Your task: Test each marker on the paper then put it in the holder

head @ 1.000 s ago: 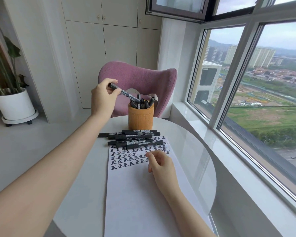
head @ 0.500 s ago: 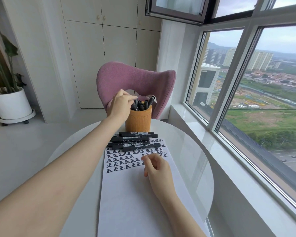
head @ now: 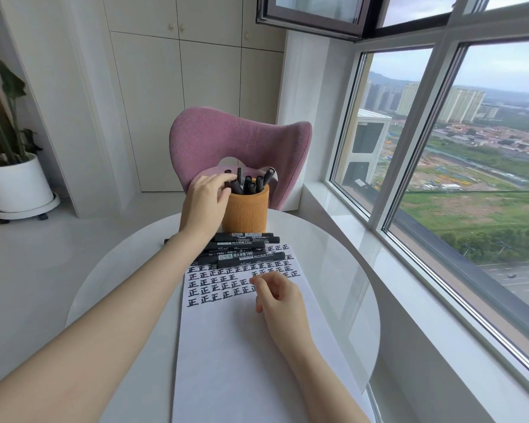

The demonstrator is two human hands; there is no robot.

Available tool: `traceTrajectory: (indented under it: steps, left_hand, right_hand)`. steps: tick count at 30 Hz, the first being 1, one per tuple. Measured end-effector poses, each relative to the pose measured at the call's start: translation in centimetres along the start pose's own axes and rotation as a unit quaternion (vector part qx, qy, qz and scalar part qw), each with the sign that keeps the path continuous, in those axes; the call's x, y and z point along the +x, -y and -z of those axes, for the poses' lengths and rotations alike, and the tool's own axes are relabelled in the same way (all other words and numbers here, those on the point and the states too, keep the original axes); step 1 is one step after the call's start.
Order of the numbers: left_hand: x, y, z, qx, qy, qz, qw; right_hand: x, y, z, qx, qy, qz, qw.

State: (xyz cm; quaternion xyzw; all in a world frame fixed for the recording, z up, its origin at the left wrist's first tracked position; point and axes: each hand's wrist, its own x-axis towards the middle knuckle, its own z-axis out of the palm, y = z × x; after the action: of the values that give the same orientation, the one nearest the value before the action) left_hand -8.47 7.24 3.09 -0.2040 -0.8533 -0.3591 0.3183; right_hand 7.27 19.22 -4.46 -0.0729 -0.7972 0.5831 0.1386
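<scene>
My left hand [head: 206, 198] covers the near-left rim of the holder [head: 245, 212]; whether my fingertips pinch the marker [head: 236, 187] under them cannot be determined. The holder wall hides the lower barrels of all standing markers [head: 259, 183]. My left wrist conceals the left ends of the lying markers [head: 245, 254]; label print unreadable. My right hand [head: 280, 296] masks some characters on the paper [head: 226, 346], whose near edge, like my 2 forearms, is cut off at the bottom.

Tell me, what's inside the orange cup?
Several black markers stand in the orange cup, tops poking out. The left hand touches one. Their lower ends are hidden by its wall.
</scene>
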Motion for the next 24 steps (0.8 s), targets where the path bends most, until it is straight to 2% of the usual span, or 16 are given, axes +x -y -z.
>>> traceTrajectory:
  steps: [3,10,17,24]
  left_hand:
    - [-2.7,0.0,0.8,-0.02,0.014,-0.014,1.0]
    - [-9.1,1.6,0.4,0.034,0.144,0.006,0.989]
    - [-10.0,1.2,0.2,0.072,0.152,-0.013,0.986]
    - [-10.6,1.2,0.4,0.048,0.188,0.013,0.981]
  right_hand:
    - [0.1,0.0,0.0,0.003,-0.001,0.001,1.0]
    - [0.1,0.0,-0.1,0.005,-0.008,0.002,1.0]
    - [0.1,0.1,0.0,0.007,-0.013,0.0,1.0]
    - [0.2,0.0,0.0,0.01,-0.015,0.001,1.0]
